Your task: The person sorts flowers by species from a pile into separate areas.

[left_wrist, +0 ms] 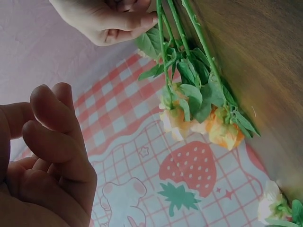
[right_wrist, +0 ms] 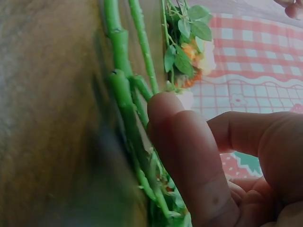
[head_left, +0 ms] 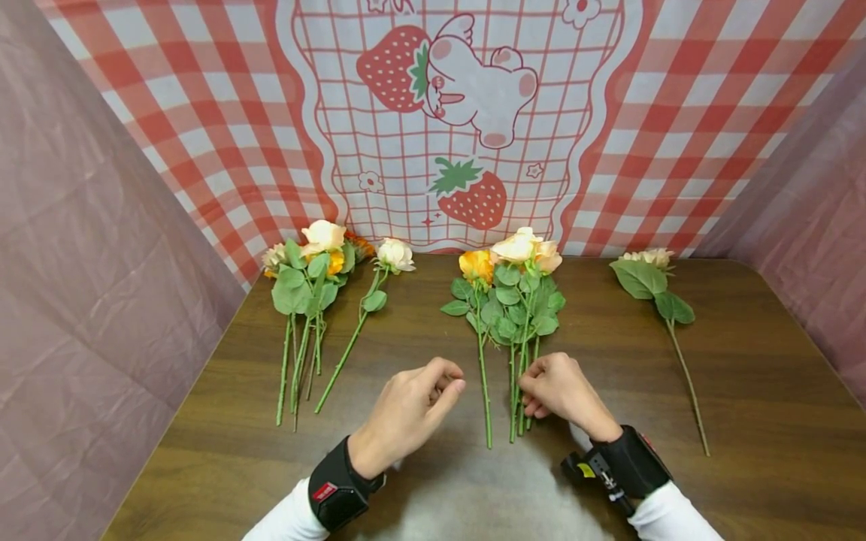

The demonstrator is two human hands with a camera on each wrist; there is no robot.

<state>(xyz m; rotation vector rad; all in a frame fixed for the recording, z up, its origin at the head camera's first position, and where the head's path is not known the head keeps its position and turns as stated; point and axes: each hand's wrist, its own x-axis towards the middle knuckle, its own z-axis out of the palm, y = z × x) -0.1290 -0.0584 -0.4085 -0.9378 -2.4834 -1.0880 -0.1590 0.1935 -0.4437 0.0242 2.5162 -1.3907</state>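
Observation:
My right hand [head_left: 560, 392] is at the lower stems of the middle roses, its curled fingertips pinching at a green stem [head_left: 522, 376]. In the right wrist view the fingertips [right_wrist: 165, 106] overlap the stems and partly hide them. This group has pale peach roses [head_left: 517, 246], an orange-yellow rose [head_left: 476, 266] to their left and many green leaves [head_left: 507, 315]. To the left of these stems, my left hand [head_left: 416, 406] hovers with loosely bent fingers and holds nothing; its thumb and fingers stand apart in the left wrist view.
On the left of the wooden table [head_left: 223, 451] lies another bunch with a peach rose [head_left: 323, 235], beside a single white rose [head_left: 395, 255]. A pale flower [head_left: 647, 259] with a long brown stem lies at the right. Behind hangs a checked strawberry cloth [head_left: 683, 128].

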